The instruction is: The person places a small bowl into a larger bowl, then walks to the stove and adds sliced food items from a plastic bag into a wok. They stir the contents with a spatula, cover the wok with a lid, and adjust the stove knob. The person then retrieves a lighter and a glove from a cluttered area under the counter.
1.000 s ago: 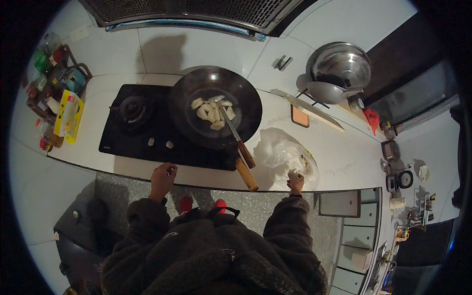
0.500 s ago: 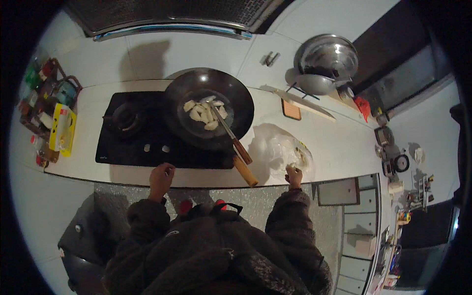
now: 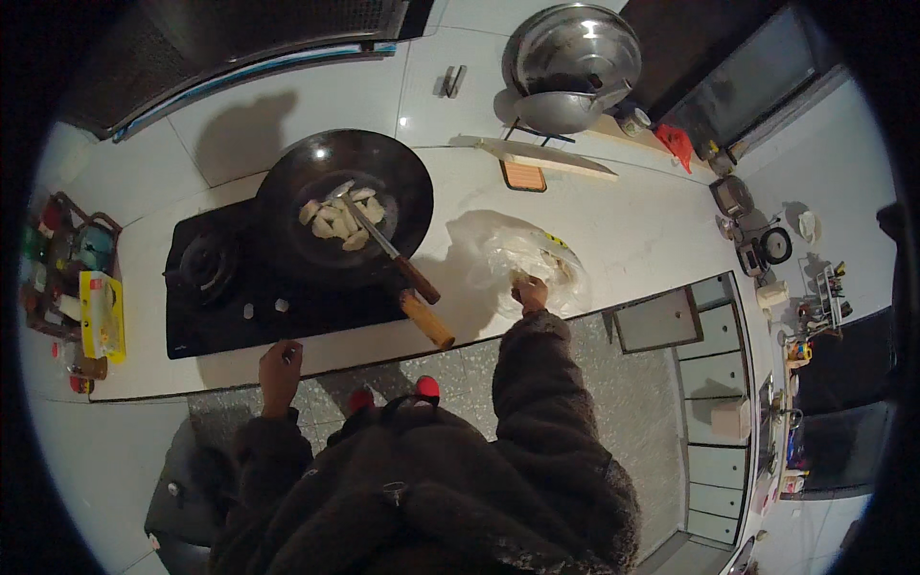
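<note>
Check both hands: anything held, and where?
Left hand: nothing visible. Right hand: apparently pinching a small pale piece over the plastic bag; gripped part can't be told.

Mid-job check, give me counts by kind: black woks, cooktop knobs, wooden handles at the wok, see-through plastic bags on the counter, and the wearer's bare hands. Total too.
Black wok: 1
Cooktop knobs: 2
Wooden handles: 2
See-through plastic bag: 1
Bare hands, left and right: 2
Total: 8

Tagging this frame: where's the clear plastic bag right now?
Head view, right of centre: the clear plastic bag lies on the white counter, right of the wok, with the right hand at its near edge.
</note>
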The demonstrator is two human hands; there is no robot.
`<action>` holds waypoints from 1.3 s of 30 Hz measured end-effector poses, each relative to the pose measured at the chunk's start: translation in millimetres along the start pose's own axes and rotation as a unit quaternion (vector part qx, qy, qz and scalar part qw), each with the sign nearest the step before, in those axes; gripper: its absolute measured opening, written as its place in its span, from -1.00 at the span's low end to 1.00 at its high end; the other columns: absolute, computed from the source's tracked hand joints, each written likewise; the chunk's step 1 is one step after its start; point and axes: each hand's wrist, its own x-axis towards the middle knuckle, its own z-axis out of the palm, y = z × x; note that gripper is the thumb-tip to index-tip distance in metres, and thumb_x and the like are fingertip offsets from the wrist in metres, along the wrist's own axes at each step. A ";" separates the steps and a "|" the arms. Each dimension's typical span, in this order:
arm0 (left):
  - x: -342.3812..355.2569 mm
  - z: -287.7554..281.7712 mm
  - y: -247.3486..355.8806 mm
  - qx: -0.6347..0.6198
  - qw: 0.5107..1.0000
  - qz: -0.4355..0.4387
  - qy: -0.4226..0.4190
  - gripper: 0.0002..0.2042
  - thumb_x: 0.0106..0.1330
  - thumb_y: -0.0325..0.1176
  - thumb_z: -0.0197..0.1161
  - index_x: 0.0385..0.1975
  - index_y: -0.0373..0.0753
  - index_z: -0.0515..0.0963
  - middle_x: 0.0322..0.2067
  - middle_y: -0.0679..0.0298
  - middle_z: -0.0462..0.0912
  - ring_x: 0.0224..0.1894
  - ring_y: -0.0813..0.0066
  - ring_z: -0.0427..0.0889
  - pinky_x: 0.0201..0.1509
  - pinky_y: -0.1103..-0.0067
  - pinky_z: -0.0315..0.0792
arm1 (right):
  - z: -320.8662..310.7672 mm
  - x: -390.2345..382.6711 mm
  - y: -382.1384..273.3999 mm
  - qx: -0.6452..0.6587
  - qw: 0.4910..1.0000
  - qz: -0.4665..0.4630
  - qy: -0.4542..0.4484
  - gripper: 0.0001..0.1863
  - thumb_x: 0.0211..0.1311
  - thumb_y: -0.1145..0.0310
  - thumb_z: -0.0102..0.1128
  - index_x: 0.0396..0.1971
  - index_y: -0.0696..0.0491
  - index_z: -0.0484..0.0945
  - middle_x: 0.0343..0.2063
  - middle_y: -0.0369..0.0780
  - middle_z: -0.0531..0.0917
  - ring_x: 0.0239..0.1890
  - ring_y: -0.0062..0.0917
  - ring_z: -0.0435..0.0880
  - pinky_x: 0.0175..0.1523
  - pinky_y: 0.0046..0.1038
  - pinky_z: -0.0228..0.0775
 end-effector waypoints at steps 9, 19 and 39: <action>-17.9 -3.4 15.6 -0.004 0.999 -0.039 -0.025 -0.88 0.16 -0.36 0.24 -0.39 -0.26 0.58 -0.56 0.20 0.59 -0.52 0.37 0.57 -0.45 0.47 0.40 | 16.1 10.0 18.5 -0.243 0.949 -0.185 0.075 -0.59 -0.13 0.32 0.38 -0.25 0.23 0.59 -0.55 -0.11 0.68 -0.57 -0.52 0.68 -0.37 -0.53 0.54; -24.0 5.7 1.7 -0.035 0.998 -0.055 -0.006 -0.90 0.15 -0.38 0.23 -0.39 -0.23 0.58 -0.58 0.22 0.55 -0.53 0.31 0.54 -0.42 0.45 0.40 | -24.9 -90.2 -79.2 0.155 0.952 -0.261 -0.047 -0.81 0.07 0.57 0.24 -0.29 0.23 0.48 -0.39 -0.20 0.59 -0.39 -0.56 0.59 -0.23 -0.54 0.52; -29.3 -14.9 -48.9 -0.066 0.997 -0.041 0.028 -0.89 0.16 -0.40 0.22 -0.38 -0.26 0.57 -0.49 0.15 0.61 -0.44 0.25 0.60 -0.36 0.42 0.43 | 85.5 -175.6 -154.7 -0.128 0.909 -0.282 -0.277 -0.72 0.22 0.42 0.13 -0.09 0.16 0.49 -0.31 -0.19 0.63 -0.36 -0.55 0.64 -0.29 -0.55 0.47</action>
